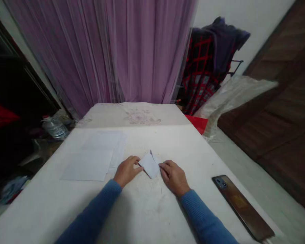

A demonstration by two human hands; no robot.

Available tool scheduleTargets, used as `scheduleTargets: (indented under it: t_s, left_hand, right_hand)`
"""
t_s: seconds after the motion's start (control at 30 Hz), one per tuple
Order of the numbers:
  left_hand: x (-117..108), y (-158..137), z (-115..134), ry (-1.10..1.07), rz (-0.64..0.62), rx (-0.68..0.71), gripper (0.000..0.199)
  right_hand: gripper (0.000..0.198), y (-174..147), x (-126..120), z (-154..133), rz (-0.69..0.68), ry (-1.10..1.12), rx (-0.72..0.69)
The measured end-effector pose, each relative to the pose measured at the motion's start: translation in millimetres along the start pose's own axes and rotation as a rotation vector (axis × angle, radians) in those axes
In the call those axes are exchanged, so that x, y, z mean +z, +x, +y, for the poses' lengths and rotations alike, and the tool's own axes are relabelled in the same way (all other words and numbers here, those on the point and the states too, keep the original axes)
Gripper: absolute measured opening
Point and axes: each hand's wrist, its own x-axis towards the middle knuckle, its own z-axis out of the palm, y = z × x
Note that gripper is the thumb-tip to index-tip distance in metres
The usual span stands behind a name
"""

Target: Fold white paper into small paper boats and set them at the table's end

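Observation:
A small folded piece of white paper (149,165), diamond-shaped with a raised flap at its top corner, is between my two hands over the white table. Its left corner is pinched between the thumb and fingers of my left hand (128,169). At the opposite corner, the fingertips of my right hand (173,176) close on the paper's edge. Blue ribbed sleeves cover both wrists. To the left of my left hand, several loose white sheets (88,162) lie overlapping on the table.
A phone (241,206) lies face down near the right edge of the white table (147,217). Purple curtains (147,51) hang behind it. On the floor to the left stands a clear plastic bottle (55,128). Clothes (205,61) and plastic sheeting (234,95) are at the back right.

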Motion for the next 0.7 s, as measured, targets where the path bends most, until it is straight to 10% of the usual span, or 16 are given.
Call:
scheduleTargets:
  t_s: [0.47, 0.7]
  left_hand:
    - [7.3, 1.1, -10.9, -0.206, 0.001, -0.103, 0.031]
    - [7.0, -9.0, -1.0, 0.028, 0.144, 0.016, 0.031]
  right_hand:
    - [0.025, -1.5, 0.3, -0.3, 0.02, -0.018, 0.022]
    - [0.025, -1.4, -2.8, -2.5, -0.009, -0.022, 0.036]
